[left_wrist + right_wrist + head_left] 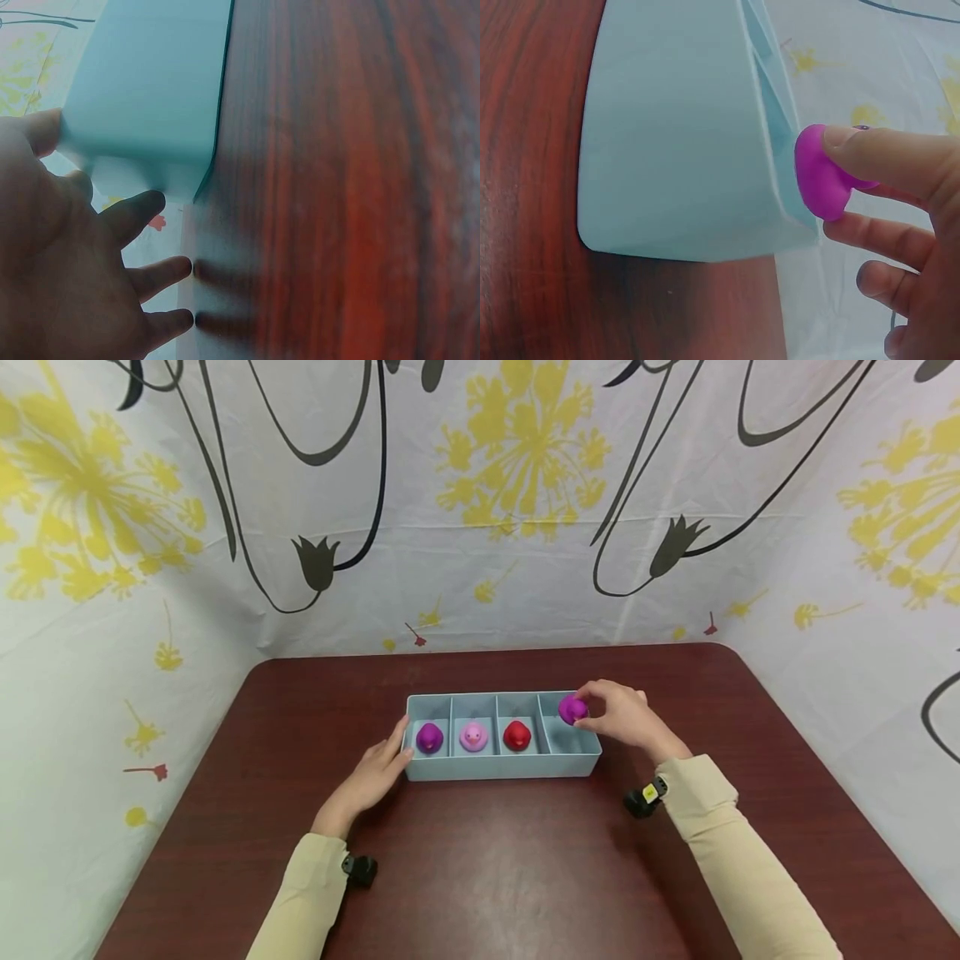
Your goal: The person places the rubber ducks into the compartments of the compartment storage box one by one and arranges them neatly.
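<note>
A light blue box (502, 767) with several compartments in a row stands on the table. From left to right, a purple rubber duck (430, 738), a pink rubber duck (473, 737) and a red rubber duck (517, 736) sit one to a compartment. My right hand (626, 718) pinches another purple rubber duck (823, 176) between thumb and fingers, at the rightmost compartment, by the box's rim. At the box's left end, my left hand (378, 772) touches the wall with extended fingers; the left wrist view shows them spread against the box (150, 82).
The dark reddish-brown wooden table (480, 868) extends around the box. Behind and beside it hangs a white cloth (420, 568) with yellow and grey flower prints. A small black device (362, 871) is strapped to the left wrist, and another (642, 799) to the right.
</note>
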Tool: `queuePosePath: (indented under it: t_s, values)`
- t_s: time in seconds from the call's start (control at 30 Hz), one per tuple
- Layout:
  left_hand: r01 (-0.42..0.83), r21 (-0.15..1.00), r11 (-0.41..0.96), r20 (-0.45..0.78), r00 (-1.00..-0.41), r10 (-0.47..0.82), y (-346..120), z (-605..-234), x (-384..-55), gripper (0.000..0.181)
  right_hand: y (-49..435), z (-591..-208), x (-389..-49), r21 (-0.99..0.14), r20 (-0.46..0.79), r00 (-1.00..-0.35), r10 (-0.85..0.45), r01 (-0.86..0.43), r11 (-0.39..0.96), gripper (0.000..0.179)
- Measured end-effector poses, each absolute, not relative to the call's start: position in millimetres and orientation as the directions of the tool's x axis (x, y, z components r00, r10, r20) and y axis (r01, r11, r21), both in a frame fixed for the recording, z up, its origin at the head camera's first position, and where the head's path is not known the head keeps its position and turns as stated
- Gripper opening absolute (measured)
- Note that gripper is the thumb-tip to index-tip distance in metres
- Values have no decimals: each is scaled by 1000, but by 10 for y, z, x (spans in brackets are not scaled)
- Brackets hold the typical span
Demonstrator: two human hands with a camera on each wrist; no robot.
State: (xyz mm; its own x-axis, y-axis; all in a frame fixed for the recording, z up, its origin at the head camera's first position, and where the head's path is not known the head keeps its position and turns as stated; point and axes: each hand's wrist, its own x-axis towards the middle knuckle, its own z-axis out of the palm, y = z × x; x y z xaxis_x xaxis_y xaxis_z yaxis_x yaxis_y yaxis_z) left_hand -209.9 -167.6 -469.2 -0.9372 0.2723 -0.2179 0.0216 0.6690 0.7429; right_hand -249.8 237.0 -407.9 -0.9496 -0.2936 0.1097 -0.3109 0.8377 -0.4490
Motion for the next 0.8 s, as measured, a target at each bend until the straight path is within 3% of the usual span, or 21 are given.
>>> queuePosePath:
  t_s: [0.3,0.8]
  values:
    - [33,742,670,-206,-939,274,-1676,-4681,-2103,61,2261,-4169,-2514,-416,48,-946,-320,-310,855,35]
    - [41,737,675,-200,-940,275,-1680,-4715,-2100,61,2150,-4306,-2515,-241,13,-932,-362,-355,903,34]
